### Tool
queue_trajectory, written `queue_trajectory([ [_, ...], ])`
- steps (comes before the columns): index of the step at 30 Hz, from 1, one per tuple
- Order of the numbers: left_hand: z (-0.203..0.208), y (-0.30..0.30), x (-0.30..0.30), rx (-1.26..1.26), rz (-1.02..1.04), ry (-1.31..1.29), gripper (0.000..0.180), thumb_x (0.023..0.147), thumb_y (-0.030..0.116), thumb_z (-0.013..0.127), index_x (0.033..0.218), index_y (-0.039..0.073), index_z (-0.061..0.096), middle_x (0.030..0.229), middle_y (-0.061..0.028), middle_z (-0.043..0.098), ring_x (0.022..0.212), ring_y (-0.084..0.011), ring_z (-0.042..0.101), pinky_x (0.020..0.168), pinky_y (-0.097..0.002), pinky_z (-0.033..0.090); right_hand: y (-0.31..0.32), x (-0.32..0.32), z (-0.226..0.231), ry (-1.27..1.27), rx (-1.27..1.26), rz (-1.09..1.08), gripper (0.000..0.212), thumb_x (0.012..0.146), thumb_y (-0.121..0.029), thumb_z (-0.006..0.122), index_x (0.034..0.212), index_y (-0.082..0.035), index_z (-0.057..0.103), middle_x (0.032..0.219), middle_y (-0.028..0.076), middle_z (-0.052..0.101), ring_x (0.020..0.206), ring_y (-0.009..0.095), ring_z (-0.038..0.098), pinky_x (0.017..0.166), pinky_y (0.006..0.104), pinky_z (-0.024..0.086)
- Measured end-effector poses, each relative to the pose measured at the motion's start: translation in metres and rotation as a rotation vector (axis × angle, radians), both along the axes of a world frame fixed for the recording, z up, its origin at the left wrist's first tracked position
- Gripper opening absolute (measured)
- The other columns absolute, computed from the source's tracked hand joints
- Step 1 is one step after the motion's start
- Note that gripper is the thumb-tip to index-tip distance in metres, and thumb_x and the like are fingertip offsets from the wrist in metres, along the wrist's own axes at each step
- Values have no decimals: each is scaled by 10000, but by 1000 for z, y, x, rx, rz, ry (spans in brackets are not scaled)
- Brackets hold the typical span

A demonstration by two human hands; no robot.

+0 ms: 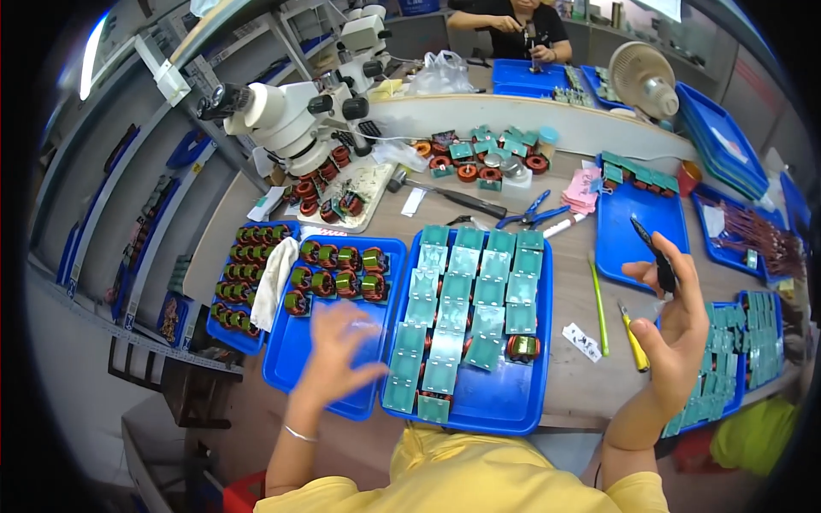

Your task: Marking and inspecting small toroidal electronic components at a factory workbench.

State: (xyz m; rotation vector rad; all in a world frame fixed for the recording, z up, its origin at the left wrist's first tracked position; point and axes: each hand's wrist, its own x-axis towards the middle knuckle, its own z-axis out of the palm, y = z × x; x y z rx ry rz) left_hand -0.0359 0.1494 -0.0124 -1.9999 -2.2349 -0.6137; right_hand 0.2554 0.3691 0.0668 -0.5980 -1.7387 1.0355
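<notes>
My left hand (338, 355), blurred, hovers with fingers apart over the front part of a blue tray (291, 355). At the back of that tray stand several wound coils (346, 284) with red-brown wire and yellow-green fronts. In my raised right hand (676, 321), a slim black pointed tool (657, 256) lies between the fingers; its exact kind is unclear. Between my hands is a larger blue tray (492, 402) with rows of green square boards (456, 286) on coils. A single coil (523, 346) at its right side shows its yellow-green front.
Farther left, a white cloth (275, 282) lies over another coil tray (229, 338). Blue-handled pliers (534, 214), a green stick (598, 308) and a yellow-handled tool (634, 338) lie on the bench. A microscope (278, 120) stands at the back left; a person (534, 30) works beyond the divider.
</notes>
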Motion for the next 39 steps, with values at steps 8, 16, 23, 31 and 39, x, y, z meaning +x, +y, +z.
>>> queue_trajectory([
  [8, -46, -17, 76, -188, -214, -27, 506, 670, 436, 714, 1041, 135, 547, 1030, -75, 471, 1111, -269, 424, 1044, -566, 90, 1, 21, 8, -125, 144, 66, 704, 659, -267, 717, 1207, 86, 451, 936, 97, 460, 911, 211, 515, 822, 294, 368],
  [16, -49, -28, 83, -22, -248, -123, 471, 604, 281, 772, 978, 77, 572, 1060, -138, 504, 1060, -326, 461, 917, -430, 348, -8, 21, 11, -118, 173, 172, 627, 638, -43, 713, 1219, -8, 479, 977, 100, 567, 865, 186, 505, 829, 301, 406],
  [23, -46, 20, 111, 232, -7, -1515, 477, 810, 395, 622, 1139, 91, 457, 1091, -149, 513, 1010, -302, 552, 851, -487, 463, -16, 7, 11, -156, 220, 345, 622, 693, -115, 738, 1241, -9, 462, 1005, 109, 557, 924, 203, 547, 818, 306, 440],
  [31, 39, 109, 135, 54, -426, -1771, 445, 864, 34, 544, 1273, -15, 375, 1158, -143, 489, 1025, -233, 542, 833, -372, 513, -8, 10, 9, -158, 321, 317, 718, 626, -123, 786, 1251, 7, 455, 1054, 107, 570, 908, 199, 540, 797, 299, 451],
  [39, 69, 125, 149, 126, -447, -1765, 556, 746, 96, 706, 1187, -40, 397, 1109, -158, 523, 916, -193, 585, 746, -293, 539, -5, 16, 10, -200, 332, 184, 817, 522, -150, 833, 1232, 14, 463, 1002, 100, 559, 877, 188, 530, 779, 298, 440],
])
